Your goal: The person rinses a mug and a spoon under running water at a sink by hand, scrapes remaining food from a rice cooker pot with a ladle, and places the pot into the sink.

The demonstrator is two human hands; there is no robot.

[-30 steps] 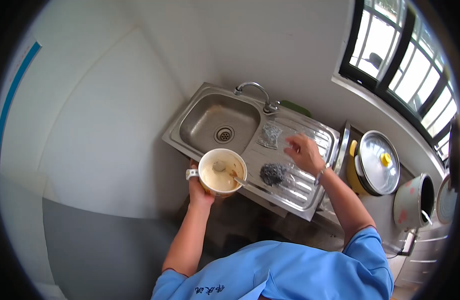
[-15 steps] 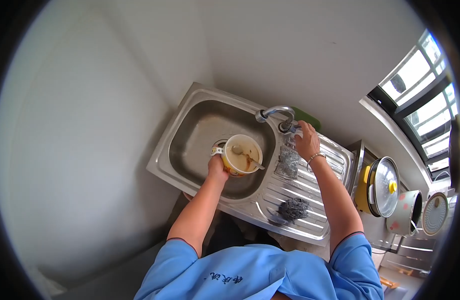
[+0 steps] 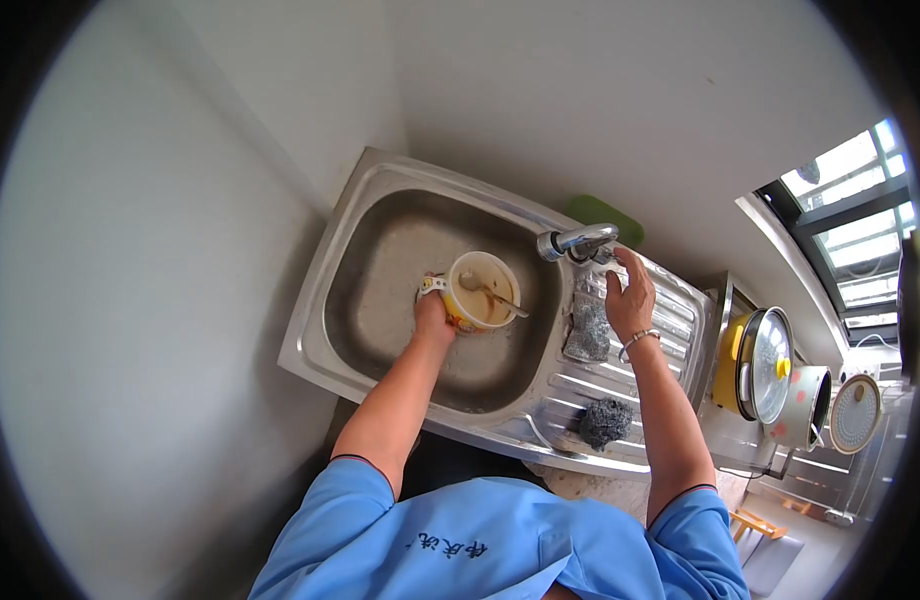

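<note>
My left hand [image 3: 435, 314] is closed around the handle side of a white and yellow mug [image 3: 454, 312], held over the sink basin and tilted so its inside faces me. A spoon [image 3: 507, 304] rests in the mug, its handle sticking out over the rim, with brownish residue and pale liquid around it. By the chrome faucet [image 3: 583, 240], my right hand [image 3: 633, 297] has its fingers stretched out and thumb apart, the fingertips at the lever. Whether they touch it I cannot tell. No stream of water shows below the spout.
The steel sink [image 3: 315, 330] has a ribbed drainboard on the right. On it lie a grey scouring pad [image 3: 588, 330] and a dark steel-wool ball [image 3: 606, 424]. Behind the faucet is a green object [image 3: 605, 215]. Farther right stand a yellow pot with a glass lid [image 3: 775, 365] and a spotted pot [image 3: 802, 400].
My right hand has eased back from the lever, with its thumb now spread. The mug stays in my left hand, and the whole view has shifted a little.
</note>
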